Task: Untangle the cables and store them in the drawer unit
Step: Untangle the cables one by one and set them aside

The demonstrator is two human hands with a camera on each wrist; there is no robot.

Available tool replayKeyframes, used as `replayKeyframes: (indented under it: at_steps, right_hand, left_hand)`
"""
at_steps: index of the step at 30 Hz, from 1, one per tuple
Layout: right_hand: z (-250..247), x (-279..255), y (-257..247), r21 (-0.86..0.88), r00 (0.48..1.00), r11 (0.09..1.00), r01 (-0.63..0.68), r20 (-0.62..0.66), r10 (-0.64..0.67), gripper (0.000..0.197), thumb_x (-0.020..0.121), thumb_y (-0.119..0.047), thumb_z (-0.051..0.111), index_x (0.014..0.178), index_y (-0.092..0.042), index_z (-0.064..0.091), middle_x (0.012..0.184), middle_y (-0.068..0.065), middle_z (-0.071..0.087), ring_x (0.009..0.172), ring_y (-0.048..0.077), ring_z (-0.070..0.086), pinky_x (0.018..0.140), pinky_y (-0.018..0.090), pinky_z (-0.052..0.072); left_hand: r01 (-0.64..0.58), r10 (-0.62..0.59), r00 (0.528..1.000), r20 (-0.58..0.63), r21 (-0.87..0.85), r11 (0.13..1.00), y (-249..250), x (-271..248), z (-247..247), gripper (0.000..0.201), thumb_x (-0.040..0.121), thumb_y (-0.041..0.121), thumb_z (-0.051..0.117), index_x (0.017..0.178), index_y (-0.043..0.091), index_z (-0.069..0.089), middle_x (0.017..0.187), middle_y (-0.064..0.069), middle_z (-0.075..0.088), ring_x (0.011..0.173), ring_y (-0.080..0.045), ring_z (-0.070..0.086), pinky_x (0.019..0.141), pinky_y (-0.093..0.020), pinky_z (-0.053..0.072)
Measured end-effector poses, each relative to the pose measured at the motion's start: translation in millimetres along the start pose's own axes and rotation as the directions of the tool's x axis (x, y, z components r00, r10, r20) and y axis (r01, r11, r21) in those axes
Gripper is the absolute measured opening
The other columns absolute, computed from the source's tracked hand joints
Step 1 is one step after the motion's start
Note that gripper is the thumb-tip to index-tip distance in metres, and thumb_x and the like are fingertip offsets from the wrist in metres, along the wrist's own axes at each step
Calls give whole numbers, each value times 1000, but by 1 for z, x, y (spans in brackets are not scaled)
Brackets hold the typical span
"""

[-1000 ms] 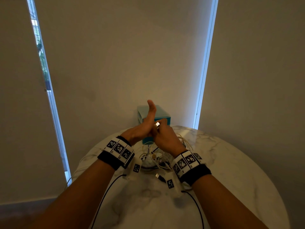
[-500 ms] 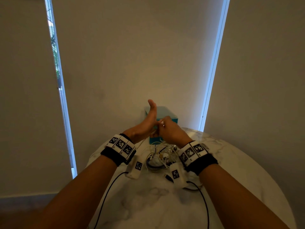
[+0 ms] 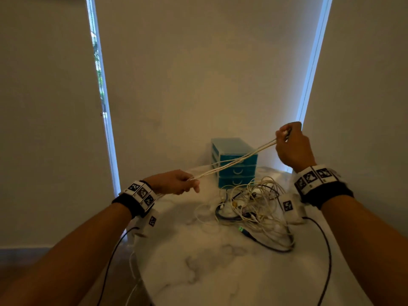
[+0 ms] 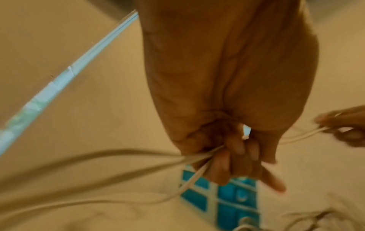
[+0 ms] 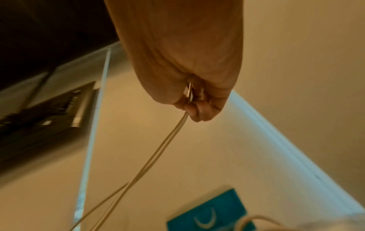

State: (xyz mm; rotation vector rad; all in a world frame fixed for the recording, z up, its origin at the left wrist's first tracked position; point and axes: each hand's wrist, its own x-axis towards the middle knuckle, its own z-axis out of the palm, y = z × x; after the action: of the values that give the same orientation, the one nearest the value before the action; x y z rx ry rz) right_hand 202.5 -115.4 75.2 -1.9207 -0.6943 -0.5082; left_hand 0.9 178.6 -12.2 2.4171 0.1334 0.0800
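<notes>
At centre left of the head view, the left hand (image 3: 174, 181) grips a white cable (image 3: 231, 162), doubled and stretched taut up to the right hand (image 3: 291, 146), which pinches its ends, likely straightening it for the drawer unit (image 3: 234, 164); the tangle (image 3: 254, 206) lies below.

I see a round white marble table (image 3: 198, 272) filling the lower middle of the frame. On it, at the far edge, stands a teal drawer unit (image 3: 235, 162); just below, a cable tangle (image 3: 254, 208).
</notes>
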Motion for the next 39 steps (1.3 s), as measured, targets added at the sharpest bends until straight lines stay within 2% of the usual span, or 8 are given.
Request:
replayKeyframes:
  at_steps: [7, 14, 18, 23, 27, 31, 35, 39]
  right_hand:
    - [4, -2, 17, 3, 999, 999, -36, 9, 36, 23, 113, -23, 47, 128, -7, 54, 106, 9, 63, 94, 28, 58, 82, 34, 41]
    - [40, -20, -1, 135, 998, 989, 66, -30, -62, 20, 114, -35, 48, 121, -16, 51, 95, -6, 64, 79, 15, 64, 60, 11, 43]
    - [52, -37, -5, 189, 998, 980, 63, 2, -65, 19, 113, -33, 50, 120, -15, 51, 90, -8, 63, 74, 9, 61, 51, 10, 42]
    - [69, -56, 21, 140, 986, 988, 68, 141, -88, 16, 113, -31, 49, 119, -16, 52, 94, 0, 69, 68, 9, 61, 58, 25, 43]
    - [75, -66, 37, 123, 969, 988, 89, 219, -115, 20, 112, -39, 50, 119, -21, 54, 97, 1, 74, 76, 14, 70, 63, 33, 55]
    - [73, -71, 39, 193, 966, 975, 107, 210, -148, 21, 112, -42, 51, 120, -23, 54, 95, -2, 73, 80, 17, 75, 70, 41, 63]
    - [55, -68, 49, 247, 970, 968, 46, 220, -102, 24, 111, -41, 53, 121, -19, 54, 95, -9, 71, 73, -4, 69, 61, 15, 52]
    - [56, -80, 59, 267, 944, 957, -112, 329, 18, 47, 104, -60, 56, 126, -18, 53, 109, -4, 77, 88, 4, 74, 73, 27, 57]
  left_hand:
    - [463, -243, 873, -423, 561, 686, -68, -13, -68, 39, 90, 68, 65, 79, 32, 73, 88, 7, 69, 99, -20, 65, 99, -42, 42]
    - [289, -296, 414, -861, -184, 939, -58, 8, -141, 21, 89, 35, 85, 99, 19, 74, 108, -15, 75, 90, -33, 75, 78, -40, 62]
    - [490, -439, 661, -608, -93, 866, -61, 24, -110, 51, 90, 8, 80, 136, 7, 59, 129, -20, 68, 115, -35, 68, 89, -39, 55]
    - [622, -498, 725, -475, 144, 769, -50, 39, -51, 8, 95, 14, 63, 95, 6, 62, 117, -20, 73, 97, -34, 73, 84, -39, 62]
    - [62, -14, 806, -592, 61, 996, 17, 67, -12, 24, 104, 20, 57, 124, 19, 70, 129, -6, 71, 118, -26, 66, 98, -35, 51]
    - [-235, 169, 951, -260, -247, 940, 113, 77, 47, 51, 113, 55, 24, 139, 29, 60, 136, -4, 67, 126, -19, 63, 109, -34, 48]
    - [-63, 94, 994, 63, -381, 922, 133, 95, 76, 93, 86, 94, 5, 77, 18, 57, 69, -17, 55, 53, -29, 49, 52, -41, 37]
    - [17, -32, 998, -56, -248, 969, 135, 93, 71, 89, 95, 83, -2, 66, 18, 52, 56, 9, 48, 50, -8, 37, 53, -27, 30]
